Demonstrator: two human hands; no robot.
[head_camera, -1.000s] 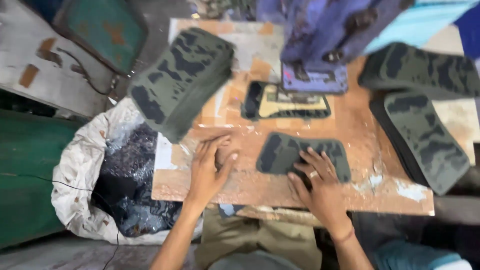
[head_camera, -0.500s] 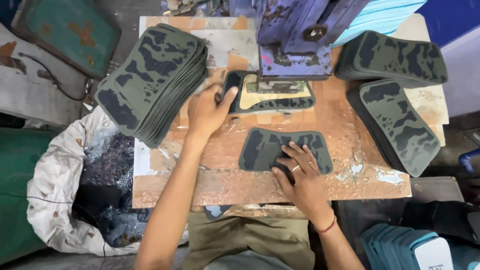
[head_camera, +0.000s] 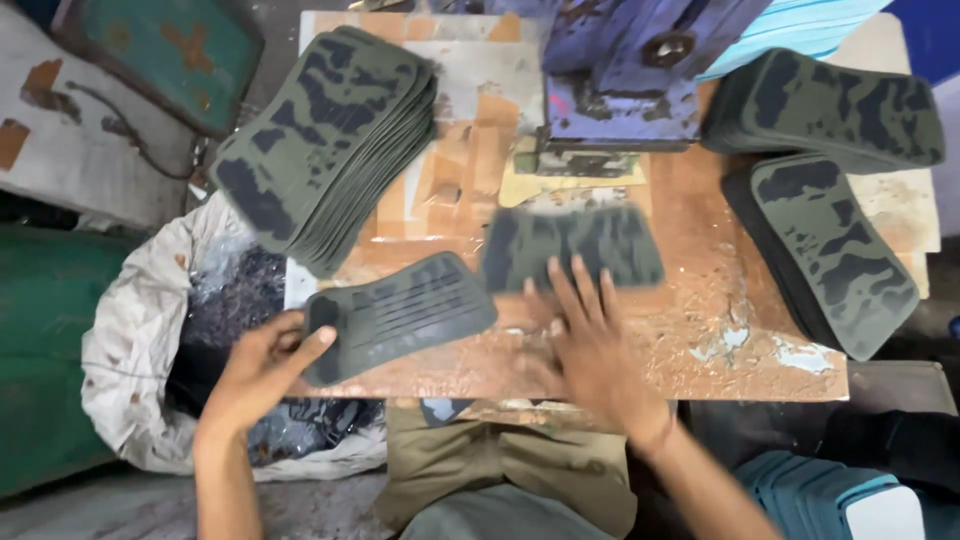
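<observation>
My left hand (head_camera: 262, 365) is pinching the end of a ribbed dark sheet (head_camera: 400, 315) off the table's (head_camera: 700, 340) edge. My right hand (head_camera: 590, 340), fingers spread, presses another camo sheet (head_camera: 570, 248) just ahead of it.

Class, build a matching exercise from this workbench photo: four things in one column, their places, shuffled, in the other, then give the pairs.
Things:
1. ribbed dark sheet
2. blurred camouflage piece
3. tall camouflage stack
4. white sack of scraps

Places:
A. under the right hand's fingertips
B. beside the bench, lower left
C. bench's far left corner
D. gripped by the left hand

Pairs: 1-D, 2-A, 3-C, 4-B
</observation>
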